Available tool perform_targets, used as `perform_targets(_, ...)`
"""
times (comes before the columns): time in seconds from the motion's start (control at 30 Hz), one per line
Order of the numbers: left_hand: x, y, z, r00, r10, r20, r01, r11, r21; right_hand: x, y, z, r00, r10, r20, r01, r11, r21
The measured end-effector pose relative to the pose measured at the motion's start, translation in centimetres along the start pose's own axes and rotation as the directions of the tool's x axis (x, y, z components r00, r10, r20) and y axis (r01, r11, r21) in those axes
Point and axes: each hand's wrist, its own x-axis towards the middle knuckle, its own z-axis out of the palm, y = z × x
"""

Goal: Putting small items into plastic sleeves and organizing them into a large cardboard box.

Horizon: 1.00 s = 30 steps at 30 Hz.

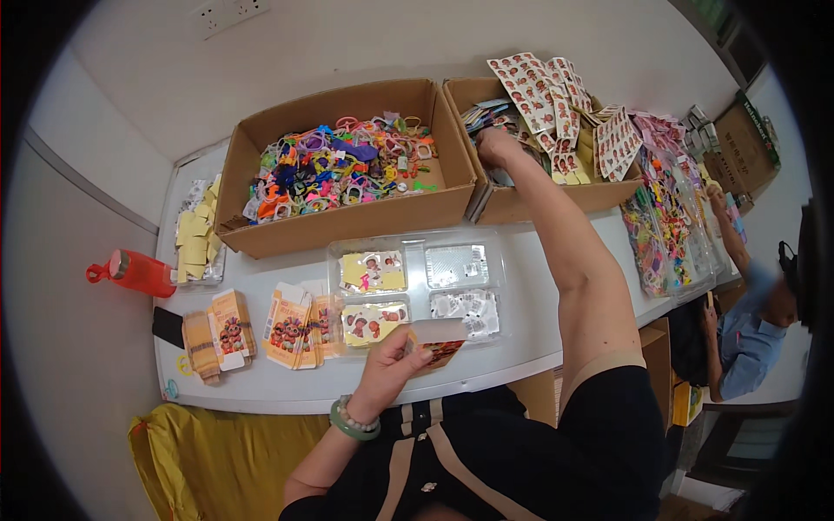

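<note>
My left hand point(391, 372), with beads and a green bangle at its wrist, is closed on a small printed packet point(441, 353) with a pale upper part and a red picture. It hovers over the front edge of a clear tray point(420, 260) with compartments. Yellow cards and character stickers point(379, 323) lie in the left compartments, white printed pieces point(466, 310) in the right ones. My right arm stretches to the back, and my right hand point(497, 149) dips into the right cardboard box point(556, 198) beside flat packets point(486, 113). Its fingers are hidden there.
A second cardboard box point(347, 219) holds colourful trinkets. Sticker sheets point(530, 91) rise from the right box. Folded orange cartons point(291, 330), a black phone point(168, 328) and a red bottle point(139, 273) are at left. Bagged trinkets point(673, 226) and a co-worker point(756, 330) are at right.
</note>
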Motion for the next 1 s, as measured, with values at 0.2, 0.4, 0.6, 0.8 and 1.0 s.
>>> perform_targets(0.2, -0.8, 0.2, -0.1, 0.998, 0.005, -0.062, -0.002, 0.998, 0.055, 0.6, 5.4, 0.8, 0.996, -0.081, -0.038, 0.082, 0.997, 0.014)
perform_targets(0.4, -1.7, 0.4, -0.8, 0.991, 0.023, -0.132, -0.025, 1.0, -0.017, -5.9, 6.8, -4.0, 0.937, 0.109, -0.331, 0.147, 0.738, 0.658)
perform_targets(0.6, -1.4, 1.2, -0.3, 0.985, 0.011, -0.171, -0.015, 1.0, -0.019, -15.0, 4.5, -5.8, 0.961, 0.136, -0.24, 0.194, 0.286, 0.938)
perform_targets(0.8, -0.7, 0.9, -0.2, 0.994, 0.058, -0.095, -0.05, 0.995, 0.088, -26.8, -3.3, -4.0, 0.932, -0.159, -0.325, 0.346, 0.129, 0.929)
perform_targets(1.0, -1.0, 1.1, 0.9, 0.995, 0.066, -0.077, -0.064, 0.997, 0.039, -32.4, -8.6, -1.1, 0.738, -0.468, -0.487, 0.675, 0.508, 0.535)
